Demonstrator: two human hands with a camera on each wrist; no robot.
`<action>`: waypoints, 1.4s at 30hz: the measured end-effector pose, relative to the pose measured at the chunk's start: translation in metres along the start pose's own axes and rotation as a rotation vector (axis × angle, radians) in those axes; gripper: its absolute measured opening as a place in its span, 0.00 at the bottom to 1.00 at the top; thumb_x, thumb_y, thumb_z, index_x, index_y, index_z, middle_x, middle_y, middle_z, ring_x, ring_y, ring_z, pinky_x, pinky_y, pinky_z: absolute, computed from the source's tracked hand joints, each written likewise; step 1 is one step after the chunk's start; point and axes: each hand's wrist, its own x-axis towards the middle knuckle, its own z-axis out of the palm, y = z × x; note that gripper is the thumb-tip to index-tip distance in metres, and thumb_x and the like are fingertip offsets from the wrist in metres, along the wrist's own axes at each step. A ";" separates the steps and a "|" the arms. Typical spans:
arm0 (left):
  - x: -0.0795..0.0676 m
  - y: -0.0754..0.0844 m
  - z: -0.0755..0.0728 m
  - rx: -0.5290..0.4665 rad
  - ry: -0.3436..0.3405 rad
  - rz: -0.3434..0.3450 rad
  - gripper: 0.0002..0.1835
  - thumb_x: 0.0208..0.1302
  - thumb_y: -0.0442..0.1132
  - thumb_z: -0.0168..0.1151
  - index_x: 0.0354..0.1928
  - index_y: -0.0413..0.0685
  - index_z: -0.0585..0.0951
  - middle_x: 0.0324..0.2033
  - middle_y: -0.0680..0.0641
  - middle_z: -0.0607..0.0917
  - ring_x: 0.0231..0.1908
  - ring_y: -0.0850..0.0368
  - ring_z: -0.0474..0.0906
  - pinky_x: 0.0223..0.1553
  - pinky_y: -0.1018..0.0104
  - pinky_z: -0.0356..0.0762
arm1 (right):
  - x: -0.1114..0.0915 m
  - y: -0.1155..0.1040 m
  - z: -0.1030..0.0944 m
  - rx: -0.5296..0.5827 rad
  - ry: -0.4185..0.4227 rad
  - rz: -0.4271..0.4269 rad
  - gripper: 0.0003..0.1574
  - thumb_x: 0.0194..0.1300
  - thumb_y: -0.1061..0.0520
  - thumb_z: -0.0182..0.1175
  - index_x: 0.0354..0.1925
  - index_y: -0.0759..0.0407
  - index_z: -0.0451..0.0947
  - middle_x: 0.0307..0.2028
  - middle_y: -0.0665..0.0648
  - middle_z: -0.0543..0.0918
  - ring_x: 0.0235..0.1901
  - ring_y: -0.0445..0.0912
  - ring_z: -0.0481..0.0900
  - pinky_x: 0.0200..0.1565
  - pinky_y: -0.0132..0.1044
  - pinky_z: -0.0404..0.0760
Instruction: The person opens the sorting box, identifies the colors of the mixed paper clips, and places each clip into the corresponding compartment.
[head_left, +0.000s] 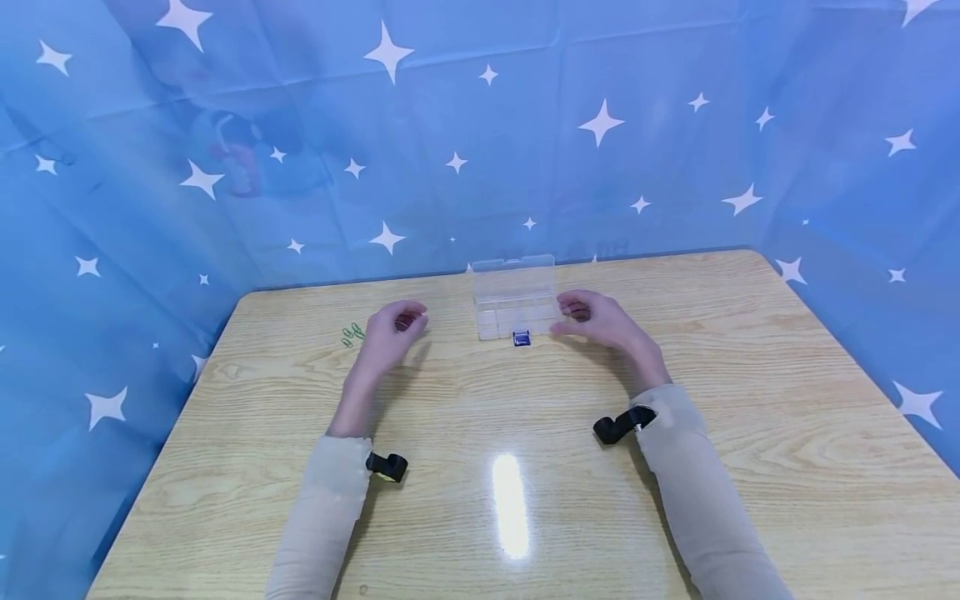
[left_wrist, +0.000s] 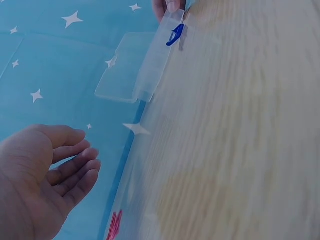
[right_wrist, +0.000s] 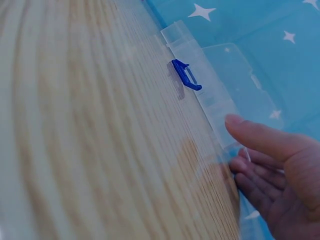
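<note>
A clear plastic compartment box [head_left: 497,323] stands at the back middle of the table, its lid [head_left: 513,279] raised. A blue latch [head_left: 521,339] hangs at its front edge and shows plainly in the right wrist view. My right hand [head_left: 600,318] grips the box's right end, thumb at the front corner and fingers round the far side. To the left of the box my left hand [head_left: 392,332] hovers over the table, fingers loosely bent, holding nothing. Beside it lie several small thin loops [head_left: 352,334], green in the head view, reddish [left_wrist: 114,225] in the left wrist view; their kind is unclear.
The wooden table [head_left: 450,500] bears a bright light reflection near its middle. Behind it and along both sides hangs a blue cloth [head_left: 480,200] with white stars, close to the table's back edge. Black wrist mounts [head_left: 387,467] sit on both sleeves.
</note>
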 end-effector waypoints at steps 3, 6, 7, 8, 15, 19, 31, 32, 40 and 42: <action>-0.002 -0.004 -0.005 0.019 0.008 -0.003 0.13 0.62 0.37 0.58 0.46 0.36 0.78 0.35 0.45 0.81 0.36 0.54 0.76 0.40 0.63 0.75 | 0.000 -0.001 0.000 0.012 -0.001 0.006 0.45 0.51 0.44 0.68 0.61 0.61 0.64 0.54 0.60 0.72 0.55 0.53 0.69 0.58 0.47 0.64; -0.004 -0.007 -0.009 0.050 0.008 0.000 0.14 0.62 0.37 0.58 0.46 0.36 0.78 0.36 0.45 0.81 0.36 0.53 0.76 0.40 0.62 0.75 | 0.000 0.000 0.000 0.030 -0.004 0.008 0.46 0.51 0.45 0.68 0.62 0.62 0.63 0.55 0.62 0.71 0.55 0.55 0.68 0.59 0.49 0.64; -0.005 -0.008 -0.011 0.058 0.007 0.002 0.14 0.62 0.37 0.57 0.46 0.36 0.78 0.36 0.44 0.81 0.37 0.53 0.76 0.40 0.61 0.75 | 0.000 -0.001 0.000 0.034 -0.004 0.008 0.46 0.51 0.45 0.68 0.62 0.63 0.63 0.55 0.62 0.71 0.55 0.55 0.68 0.59 0.49 0.64; -0.005 -0.009 -0.013 0.068 0.006 0.003 0.14 0.62 0.37 0.57 0.46 0.36 0.78 0.36 0.44 0.81 0.37 0.52 0.76 0.40 0.61 0.75 | 0.000 0.000 0.000 0.035 -0.004 0.008 0.46 0.51 0.45 0.68 0.62 0.63 0.63 0.55 0.62 0.71 0.55 0.55 0.68 0.59 0.49 0.64; -0.010 -0.015 -0.023 0.123 -0.003 0.009 0.14 0.62 0.36 0.58 0.46 0.34 0.79 0.36 0.42 0.81 0.37 0.51 0.76 0.41 0.60 0.75 | 0.001 0.000 -0.001 0.002 -0.001 0.011 0.46 0.50 0.42 0.67 0.62 0.60 0.64 0.54 0.59 0.73 0.54 0.52 0.70 0.58 0.46 0.66; -0.013 -0.018 -0.029 0.142 -0.015 0.004 0.13 0.62 0.35 0.58 0.45 0.34 0.79 0.36 0.42 0.80 0.37 0.52 0.76 0.40 0.59 0.75 | 0.000 -0.002 -0.001 0.003 0.006 0.012 0.46 0.50 0.42 0.67 0.61 0.60 0.64 0.53 0.59 0.73 0.54 0.51 0.70 0.58 0.46 0.65; -0.017 -0.030 -0.042 0.275 -0.048 -0.029 0.09 0.61 0.35 0.59 0.39 0.38 0.82 0.35 0.44 0.77 0.34 0.52 0.76 0.35 0.60 0.75 | 0.001 -0.001 0.000 0.018 0.011 0.014 0.43 0.51 0.43 0.67 0.60 0.61 0.66 0.52 0.58 0.73 0.53 0.51 0.70 0.57 0.46 0.66; -0.017 -0.031 -0.042 0.285 -0.051 -0.031 0.08 0.61 0.35 0.59 0.39 0.38 0.82 0.35 0.44 0.77 0.33 0.52 0.75 0.34 0.60 0.75 | 0.000 -0.001 0.000 0.017 0.012 0.015 0.43 0.51 0.43 0.67 0.60 0.60 0.66 0.52 0.58 0.73 0.53 0.51 0.70 0.57 0.46 0.66; -0.017 -0.035 -0.043 0.334 -0.090 -0.065 0.07 0.59 0.35 0.61 0.37 0.39 0.82 0.33 0.44 0.76 0.32 0.53 0.72 0.33 0.62 0.72 | 0.001 0.000 0.000 0.017 0.007 0.017 0.43 0.52 0.44 0.67 0.61 0.61 0.65 0.53 0.59 0.73 0.53 0.52 0.70 0.58 0.46 0.66; -0.017 -0.037 -0.043 0.340 -0.099 -0.065 0.07 0.59 0.36 0.61 0.37 0.40 0.82 0.32 0.44 0.76 0.32 0.53 0.71 0.32 0.62 0.71 | 0.001 0.001 0.000 0.018 0.007 0.016 0.43 0.52 0.44 0.67 0.61 0.61 0.65 0.53 0.59 0.73 0.53 0.52 0.70 0.57 0.46 0.66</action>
